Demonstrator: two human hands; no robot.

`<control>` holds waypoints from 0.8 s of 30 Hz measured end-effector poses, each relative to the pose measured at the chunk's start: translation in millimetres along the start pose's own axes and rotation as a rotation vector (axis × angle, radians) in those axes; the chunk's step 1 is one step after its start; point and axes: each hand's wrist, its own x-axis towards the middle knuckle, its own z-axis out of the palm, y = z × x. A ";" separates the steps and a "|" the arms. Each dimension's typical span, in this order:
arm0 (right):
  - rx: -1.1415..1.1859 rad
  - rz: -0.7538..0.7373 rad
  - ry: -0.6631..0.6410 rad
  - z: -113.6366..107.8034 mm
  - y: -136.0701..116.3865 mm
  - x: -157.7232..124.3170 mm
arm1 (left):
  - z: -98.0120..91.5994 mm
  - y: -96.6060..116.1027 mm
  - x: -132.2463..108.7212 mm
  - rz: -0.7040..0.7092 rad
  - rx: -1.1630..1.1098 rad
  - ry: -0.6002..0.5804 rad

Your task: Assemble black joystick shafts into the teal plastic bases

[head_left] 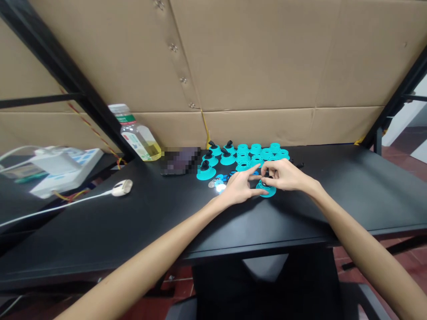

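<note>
Nearest us, our right hand [283, 175] has its fingers [270, 168] pinching a dark knob [265, 183] on a teal stand [268, 192] on the black worktop [333, 200]. Our left hand [238, 189] sits just beside it, fingers spread. At 12 o'clock stand more teal stands [256, 149]; at 10 o'clock, a plastic bottle [136, 135]; at 9 o'clock, a white mouse [122, 188].

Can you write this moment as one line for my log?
Left hand: at teal flared base | Right hand: fingers on its black top | Nearby: teal bases
</note>
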 end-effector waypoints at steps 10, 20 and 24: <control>-0.051 0.004 -0.022 0.5 -7.4 0.3 | -11.2 11.6 8.7 -0.001 -0.040 -0.096; 0.108 0.050 -0.108 -3.0 -3.3 -1.8 | -0.8 9.0 1.5 -0.047 0.018 0.029; 0.162 0.079 -0.127 -4.8 -0.1 0.5 | 1.7 2.8 2.7 -0.020 -0.069 0.026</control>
